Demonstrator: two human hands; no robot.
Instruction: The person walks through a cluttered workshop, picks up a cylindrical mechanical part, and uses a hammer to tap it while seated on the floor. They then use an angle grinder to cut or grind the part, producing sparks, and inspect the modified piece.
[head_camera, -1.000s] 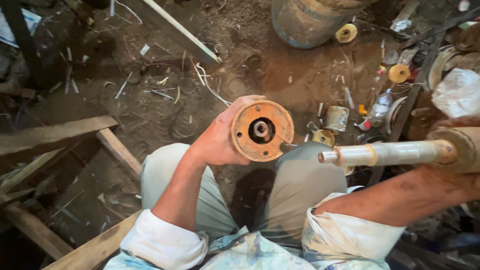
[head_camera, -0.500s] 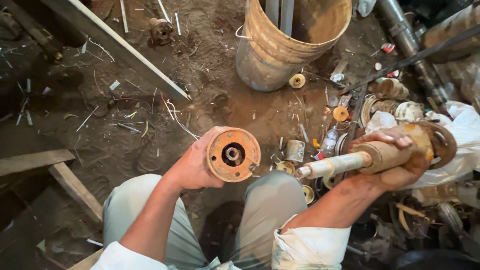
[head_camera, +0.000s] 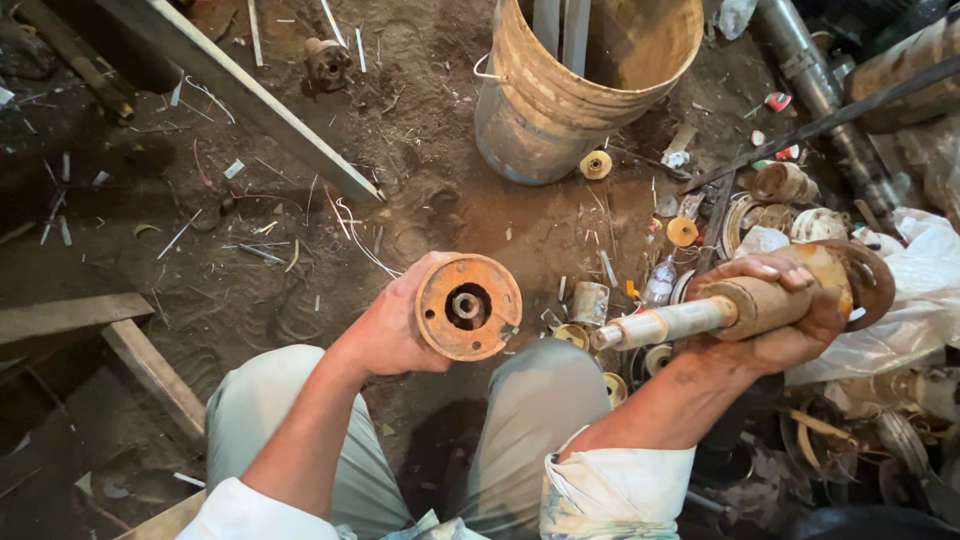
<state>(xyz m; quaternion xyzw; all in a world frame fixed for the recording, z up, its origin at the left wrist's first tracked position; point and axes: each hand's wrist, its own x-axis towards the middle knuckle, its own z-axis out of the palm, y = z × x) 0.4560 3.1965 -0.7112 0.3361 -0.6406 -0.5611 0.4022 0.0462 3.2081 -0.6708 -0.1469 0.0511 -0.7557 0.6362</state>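
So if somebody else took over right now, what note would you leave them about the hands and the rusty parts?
Left hand: holds the rusty round flange up, open face to the camera, hub in its middle.
Right hand: wrapped around the rusty shaft assembly, pale shaft end pointing toward the flange.
The two parts are apart, not joined.
Spare rings and small parts lie on the dirt floor by the dented bucket.
Left: bringing the parts together, if that is intended.
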